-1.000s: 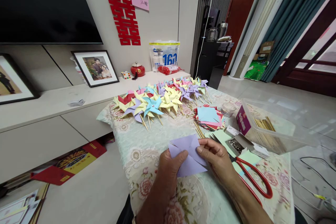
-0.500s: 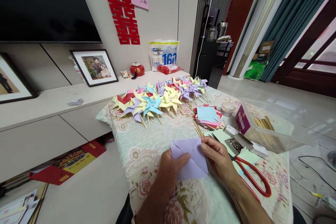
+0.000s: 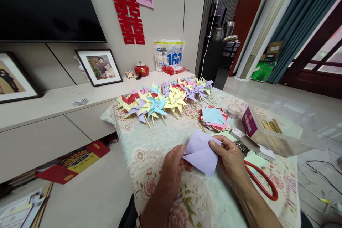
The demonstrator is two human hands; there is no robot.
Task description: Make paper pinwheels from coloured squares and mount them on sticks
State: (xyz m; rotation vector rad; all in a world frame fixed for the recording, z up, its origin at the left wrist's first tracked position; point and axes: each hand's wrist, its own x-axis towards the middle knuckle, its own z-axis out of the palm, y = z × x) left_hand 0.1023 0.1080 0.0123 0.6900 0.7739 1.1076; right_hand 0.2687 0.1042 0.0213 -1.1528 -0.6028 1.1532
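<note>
Both of my hands hold one lilac paper square [image 3: 201, 153] with cut corners, just above the floral tablecloth [image 3: 149, 156]. My left hand [image 3: 173, 172] pinches its left corner between thumb and fingers. My right hand [image 3: 231, 162] grips its right edge, thumb on top. Beyond them lies a row of finished paper pinwheels [image 3: 162, 99] on wooden sticks. A stack of coloured paper squares [image 3: 213, 118] sits to their right.
Red-handled scissors [image 3: 263, 181] lie right of my right hand, beside a small open box of pins [image 3: 242, 146]. A clear plastic tub [image 3: 278, 128] holds wooden sticks. A small round jar [image 3: 233, 109] stands behind the stack. A low cabinet [image 3: 53, 114] with framed photos runs along the left.
The lilac paper has turned and tilted up to the right in my hands. My left thumb has moved from the sheet's middle to its left corner.
</note>
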